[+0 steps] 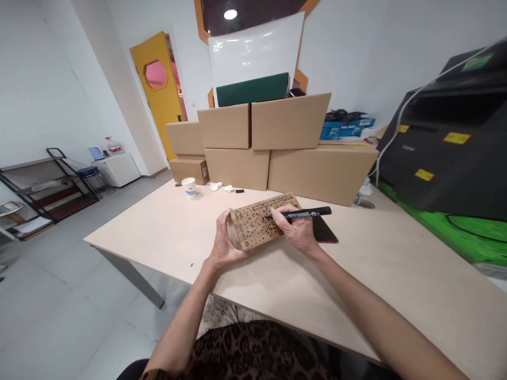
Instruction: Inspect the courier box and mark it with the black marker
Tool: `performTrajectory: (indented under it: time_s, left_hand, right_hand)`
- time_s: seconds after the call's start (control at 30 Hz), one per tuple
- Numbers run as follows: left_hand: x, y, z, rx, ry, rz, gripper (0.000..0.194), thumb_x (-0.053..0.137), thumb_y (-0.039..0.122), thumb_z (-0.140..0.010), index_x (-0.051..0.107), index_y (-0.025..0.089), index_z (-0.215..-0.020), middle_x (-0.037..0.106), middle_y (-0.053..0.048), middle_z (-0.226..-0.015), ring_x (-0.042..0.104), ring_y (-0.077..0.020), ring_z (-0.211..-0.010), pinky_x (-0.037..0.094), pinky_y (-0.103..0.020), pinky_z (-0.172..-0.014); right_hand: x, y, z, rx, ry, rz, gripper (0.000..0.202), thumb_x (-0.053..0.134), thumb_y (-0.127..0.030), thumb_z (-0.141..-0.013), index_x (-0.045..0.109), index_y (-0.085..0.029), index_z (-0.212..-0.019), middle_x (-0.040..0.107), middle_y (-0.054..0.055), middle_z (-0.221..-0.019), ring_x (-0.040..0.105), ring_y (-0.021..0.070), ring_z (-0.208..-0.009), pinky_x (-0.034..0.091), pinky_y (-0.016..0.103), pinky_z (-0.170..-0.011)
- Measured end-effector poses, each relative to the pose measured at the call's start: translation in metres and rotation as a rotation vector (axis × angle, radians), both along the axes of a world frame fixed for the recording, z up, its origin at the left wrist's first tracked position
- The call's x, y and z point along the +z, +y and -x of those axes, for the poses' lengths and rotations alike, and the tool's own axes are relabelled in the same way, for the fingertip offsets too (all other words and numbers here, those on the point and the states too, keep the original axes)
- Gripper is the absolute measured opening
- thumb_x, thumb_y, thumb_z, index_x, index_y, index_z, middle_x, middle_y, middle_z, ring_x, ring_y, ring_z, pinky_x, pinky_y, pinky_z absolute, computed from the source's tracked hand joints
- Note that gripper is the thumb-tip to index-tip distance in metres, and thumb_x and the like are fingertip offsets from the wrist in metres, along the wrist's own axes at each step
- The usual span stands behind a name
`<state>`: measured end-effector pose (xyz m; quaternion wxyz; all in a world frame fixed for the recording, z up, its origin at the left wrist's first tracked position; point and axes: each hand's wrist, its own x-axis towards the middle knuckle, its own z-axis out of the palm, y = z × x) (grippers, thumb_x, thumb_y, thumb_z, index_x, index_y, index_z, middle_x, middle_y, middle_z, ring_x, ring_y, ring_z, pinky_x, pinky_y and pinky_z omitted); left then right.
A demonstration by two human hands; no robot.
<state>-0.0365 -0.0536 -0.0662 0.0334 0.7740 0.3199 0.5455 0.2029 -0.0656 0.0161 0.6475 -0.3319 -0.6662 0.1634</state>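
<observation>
Left hand steadies the cardboard parcel in its grip; right hand pinches a black marker on it

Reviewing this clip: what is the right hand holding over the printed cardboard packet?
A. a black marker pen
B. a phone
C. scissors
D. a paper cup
A: the right hand holds a black marker pen with its tip on the cardboard packet, which the left hand steadies.

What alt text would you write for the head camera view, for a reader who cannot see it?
A person's right hand holds a black marker pen to a small printed brown cardboard parcel, which the left hand steadies on a pale wooden table. Behind stand stacked plain cardboard boxes and a white paper cup.
</observation>
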Motion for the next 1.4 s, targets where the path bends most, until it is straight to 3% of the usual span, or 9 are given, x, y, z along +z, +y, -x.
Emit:
performTrajectory:
  time_s: [0.33, 0.5, 0.67, 0.77, 0.9, 1.0, 1.13, 1.27, 1.4]
  left_hand:
    - [0.001, -0.002, 0.001, -0.001, 0.005, 0.005, 0.131, 0.091, 0.039, -0.059, 0.016, 0.026, -0.166, 0.034, -0.02, -0.157, 0.043, -0.0446, -0.146, 0.041, -0.068, -0.12]
    - [0.003, -0.004, 0.001, -0.008, 0.014, 0.001, 0.13, 0.09, 0.041, -0.061, 0.015, 0.025, -0.166, 0.037, -0.019, -0.155, 0.044, -0.0441, -0.146, 0.041, -0.067, -0.12]
    - [0.003, 0.0, 0.003, 0.011, -0.025, 0.087, 0.129, 0.09, 0.041, -0.06, 0.017, 0.026, -0.165, 0.035, -0.019, -0.158, 0.04, -0.0445, -0.15, 0.038, -0.065, -0.123]
    - [0.005, 0.005, 0.007, -0.024, -0.112, 0.184, 0.131, 0.093, 0.046, -0.059, 0.019, 0.027, -0.165, 0.034, -0.019, -0.162, 0.037, -0.0445, -0.153, 0.039, -0.062, -0.123]
    - [0.011, 0.01, 0.015, -0.133, -0.237, 0.39, 0.131, 0.094, 0.054, -0.063, 0.019, 0.03, -0.167, 0.031, -0.019, -0.168, 0.039, -0.0422, -0.154, 0.042, -0.059, -0.122]
    - [0.013, 0.013, 0.02, -0.195, -0.29, 0.48, 0.131, 0.094, 0.056, -0.063, 0.02, 0.03, -0.168, 0.033, -0.018, -0.17, 0.041, -0.0415, -0.154, 0.04, -0.059, -0.124]
    - [0.011, 0.016, 0.023, -0.206, -0.319, 0.544, 0.13, 0.093, 0.054, -0.066, 0.018, 0.029, -0.169, 0.04, -0.018, -0.168, 0.042, -0.0408, -0.155, 0.041, -0.06, -0.124]
    - [0.009, 0.018, 0.023, -0.247, -0.347, 0.587, 0.129, 0.091, 0.052, -0.07, 0.014, 0.029, -0.17, 0.038, -0.018, -0.171, 0.047, -0.0391, -0.152, 0.041, -0.059, -0.124]
    - [0.011, 0.017, 0.022, -0.286, -0.326, 0.586, 0.122, 0.086, 0.054, -0.074, 0.016, 0.027, -0.17, 0.037, -0.017, -0.172, 0.042, -0.0395, -0.156, 0.038, -0.059, -0.127]
  right_hand:
    - [0.0, -0.003, -0.003, 0.067, 0.039, 0.058, 0.029, 0.071, -0.034, -0.084, 0.061, -0.022, -0.061, 0.052, -0.004, -0.056, 0.046, 0.0108, -0.053, 0.039, 0.028, -0.056]
    - [0.004, 0.003, -0.011, 0.213, 0.518, 0.279, 0.034, 0.08, -0.042, -0.075, 0.056, -0.022, -0.062, 0.042, -0.009, -0.047, 0.032, 0.0063, -0.04, 0.021, 0.022, -0.038]
    - [0.004, 0.019, -0.039, 0.034, 0.738, 0.354, 0.045, 0.082, -0.048, -0.069, 0.044, -0.024, -0.062, 0.041, -0.009, -0.045, 0.032, 0.0052, -0.037, 0.019, 0.019, -0.033]
    - [-0.01, 0.027, -0.065, -0.115, 0.512, 0.556, 0.045, 0.073, -0.057, -0.074, 0.044, -0.025, -0.06, 0.044, -0.006, -0.044, 0.034, 0.0071, -0.036, 0.023, 0.022, -0.034]
    - [-0.039, 0.029, -0.085, -0.087, 0.021, 0.902, 0.044, 0.075, -0.054, -0.07, 0.048, -0.024, -0.053, 0.047, -0.003, -0.04, 0.035, 0.0095, -0.034, 0.022, 0.025, -0.036]
    - [-0.054, 0.025, -0.083, -0.067, -0.293, 0.918, 0.041, 0.08, -0.044, -0.066, 0.05, -0.022, -0.048, 0.048, -0.003, -0.041, 0.043, 0.0113, -0.041, 0.023, 0.025, -0.043]
    - [-0.058, 0.019, -0.073, -0.138, -0.739, 0.883, 0.038, 0.072, -0.047, -0.079, 0.055, -0.023, -0.054, 0.061, 0.001, -0.055, 0.06, 0.0185, -0.058, 0.033, 0.028, -0.054]
    - [-0.052, 0.018, -0.077, -0.272, -0.906, 0.867, 0.045, 0.064, -0.058, -0.088, 0.06, -0.023, -0.059, 0.07, 0.008, -0.07, 0.067, 0.0241, -0.071, 0.034, 0.032, -0.059]
    - [-0.049, 0.026, -0.093, -0.541, -0.874, 0.85, 0.036, 0.054, -0.052, -0.097, 0.072, -0.022, -0.09, 0.077, 0.013, -0.097, 0.07, 0.0296, -0.092, 0.042, 0.035, -0.07]
